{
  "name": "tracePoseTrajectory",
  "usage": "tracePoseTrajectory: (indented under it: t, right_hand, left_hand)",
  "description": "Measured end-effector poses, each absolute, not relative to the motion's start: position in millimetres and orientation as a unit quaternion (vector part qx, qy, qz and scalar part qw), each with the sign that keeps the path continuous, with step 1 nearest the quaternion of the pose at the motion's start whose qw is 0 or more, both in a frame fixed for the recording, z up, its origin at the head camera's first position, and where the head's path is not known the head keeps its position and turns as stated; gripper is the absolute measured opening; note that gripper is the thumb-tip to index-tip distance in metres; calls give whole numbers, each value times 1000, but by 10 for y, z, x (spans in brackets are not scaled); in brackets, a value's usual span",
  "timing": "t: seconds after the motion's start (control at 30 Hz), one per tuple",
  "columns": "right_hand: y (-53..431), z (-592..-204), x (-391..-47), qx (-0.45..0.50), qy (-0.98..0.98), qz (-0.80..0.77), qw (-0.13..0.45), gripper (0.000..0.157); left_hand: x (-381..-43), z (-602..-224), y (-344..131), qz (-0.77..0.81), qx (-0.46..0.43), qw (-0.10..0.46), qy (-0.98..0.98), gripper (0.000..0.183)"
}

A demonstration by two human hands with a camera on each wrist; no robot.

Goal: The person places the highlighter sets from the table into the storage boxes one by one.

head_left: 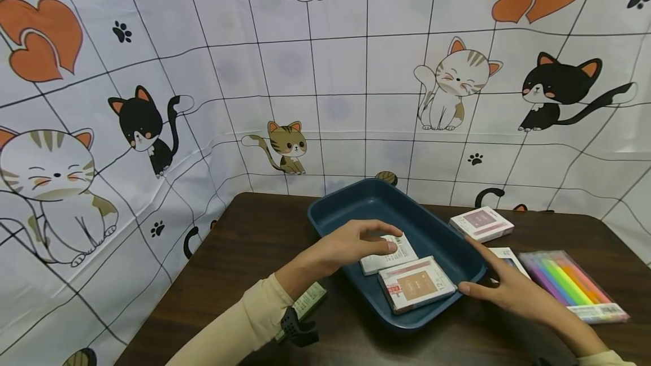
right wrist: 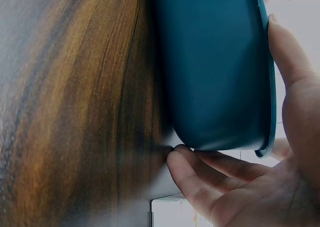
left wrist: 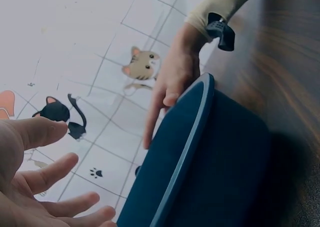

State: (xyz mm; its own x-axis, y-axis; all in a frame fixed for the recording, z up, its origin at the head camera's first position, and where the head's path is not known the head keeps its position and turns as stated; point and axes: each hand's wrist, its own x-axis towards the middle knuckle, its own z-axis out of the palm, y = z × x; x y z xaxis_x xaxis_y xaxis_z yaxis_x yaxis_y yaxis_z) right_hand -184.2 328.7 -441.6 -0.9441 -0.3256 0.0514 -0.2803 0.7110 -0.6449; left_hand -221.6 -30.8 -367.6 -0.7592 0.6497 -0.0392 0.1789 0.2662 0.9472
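A deep blue plastic tray (head_left: 432, 230) stands slantwise on the dark wooden table. Inside it lie a white box (head_left: 373, 265), partly covered by fingers, and a white box with a tan panel (head_left: 418, 284) in front. My left hand (head_left: 348, 248) hovers over the rear box; in the left wrist view its fingers (left wrist: 52, 174) are spread, holding nothing. At the tray's right end, my right hand (head_left: 513, 290) grips the corner. The right wrist view shows its thumb (right wrist: 287, 49) on the rim and the other fingers bent against the end wall near the bottom.
Right of the tray lie a white box with a purple panel (head_left: 481, 223), a partly hidden white box (head_left: 511, 256) and a clear pack of rainbow-coloured sticks (head_left: 572, 284). A green box (head_left: 309, 300) is partly under my left wrist. Cat-printed cloth (head_left: 335, 72) hangs behind the table (head_left: 254, 236).
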Motion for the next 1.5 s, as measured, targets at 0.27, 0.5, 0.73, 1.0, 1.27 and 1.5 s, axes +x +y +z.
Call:
tracePoseTrajectory:
  t: [0.27, 0.5, 0.73, 1.0, 1.27, 1.5]
  right_hand:
    - [3269, -4425, -1835, -154, 927, -340, 44, 92]
    - [3272, -4435, -1813, -156, 924, -345, 46, 92]
    - [3308, -4431, -1817, -157, 924, -346, 41, 91]
    - [3291, -4429, -1827, -155, 922, -351, 51, 92]
    - [3269, -4432, -1814, -159, 921, -352, 48, 92]
    - [3276, -4433, -1823, -156, 921, -353, 51, 92]
  left_hand:
    - [-2197, -3625, -336, 544, 282, 212, 761, 38]
    - [-2159, -3579, -380, 539, 293, 210, 761, 36]
    - [-2133, -3553, -478, 558, 289, 222, 746, 37]
    - [-2092, -3575, -630, 562, 283, 229, 743, 41]
    - [-1942, -3572, -725, 407, 323, 124, 845, 52]
    - [-1839, -3564, -835, 347, 330, 82, 874, 59]
